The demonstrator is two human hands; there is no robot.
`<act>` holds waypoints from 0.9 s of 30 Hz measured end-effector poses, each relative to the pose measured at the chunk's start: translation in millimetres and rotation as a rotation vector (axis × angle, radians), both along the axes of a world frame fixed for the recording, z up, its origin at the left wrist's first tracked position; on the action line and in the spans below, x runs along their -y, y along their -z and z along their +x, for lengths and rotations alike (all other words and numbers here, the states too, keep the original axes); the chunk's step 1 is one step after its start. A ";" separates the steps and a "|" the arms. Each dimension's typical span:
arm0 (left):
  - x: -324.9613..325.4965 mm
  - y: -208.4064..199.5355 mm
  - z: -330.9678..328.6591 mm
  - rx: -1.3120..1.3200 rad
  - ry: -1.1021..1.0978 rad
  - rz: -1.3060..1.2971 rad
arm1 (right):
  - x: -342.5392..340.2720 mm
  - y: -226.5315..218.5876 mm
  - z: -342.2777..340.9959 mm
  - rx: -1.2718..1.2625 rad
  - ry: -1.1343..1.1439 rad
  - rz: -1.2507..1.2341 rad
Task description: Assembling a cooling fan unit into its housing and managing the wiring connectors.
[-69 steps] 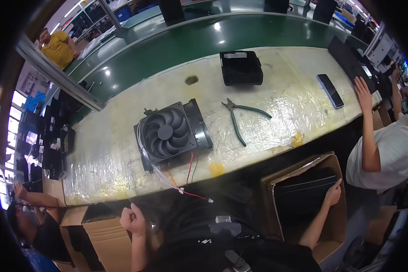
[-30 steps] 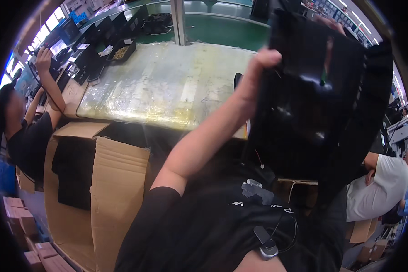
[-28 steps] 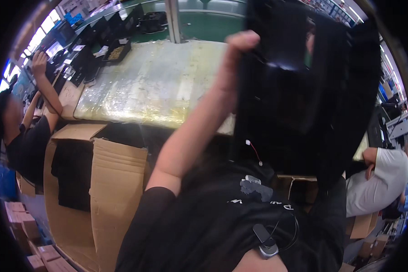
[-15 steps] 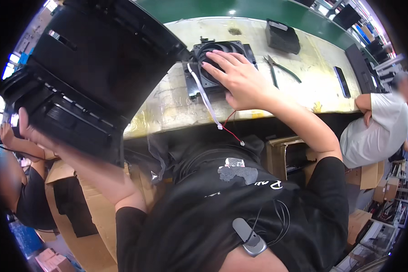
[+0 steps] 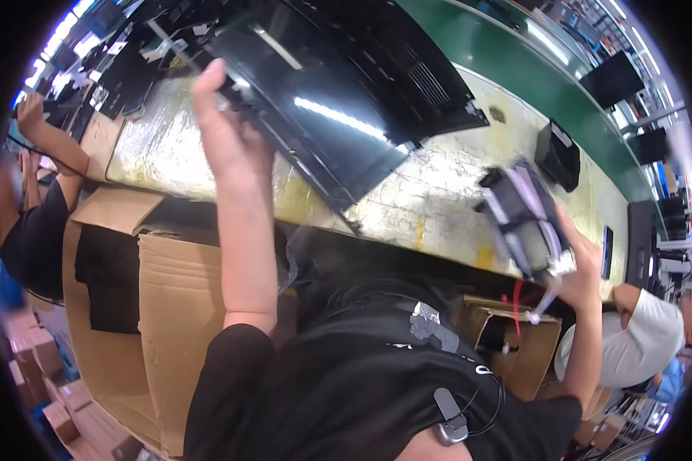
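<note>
Presently, left hand (image 5: 227, 138) grips black housing (image 5: 338, 73) by its edge; right hand (image 5: 580, 265) clasps fan unit (image 5: 519, 215). Advisable: keep red wire (image 5: 517, 296) from snagging.

A bright workshop around our long, pale worktable wrapped in creased, shiny clear film (image 5: 430, 188).
Beyond its far edge we have a glossy green flat surface (image 5: 477, 46), mirroring a bright white streak of light. At our upper left, daylight-white windows (image 5: 60, 32) glare along the curved rim; at our upper right, dark, upright rectangular panels (image 5: 617, 79) stand before crowded shelving. Brown cardboard boxes (image 5: 46, 357) are stacked low at our left.
</note>
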State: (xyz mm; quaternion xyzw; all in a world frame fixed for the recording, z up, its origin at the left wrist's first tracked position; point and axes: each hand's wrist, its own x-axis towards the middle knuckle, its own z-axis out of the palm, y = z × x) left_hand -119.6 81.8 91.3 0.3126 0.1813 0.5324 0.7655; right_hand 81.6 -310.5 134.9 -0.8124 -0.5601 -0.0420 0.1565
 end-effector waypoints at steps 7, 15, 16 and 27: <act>43.2 34.7 29.7 -0.023 0.260 -0.256 | 105.6 27.4 -3.8 -1.243 0.317 1.096; 90.2 49.6 29.5 -0.216 0.264 -0.248 | -0.7 38.1 6.1 -1.171 1.497 1.746; 95.6 39.4 28.5 -0.236 0.258 -0.254 | 66.3 100.8 8.5 -1.075 1.002 1.508; 94.7 42.3 24.1 -0.189 0.359 -0.191 | -88.5 25.2 -46.3 -2.317 0.376 1.011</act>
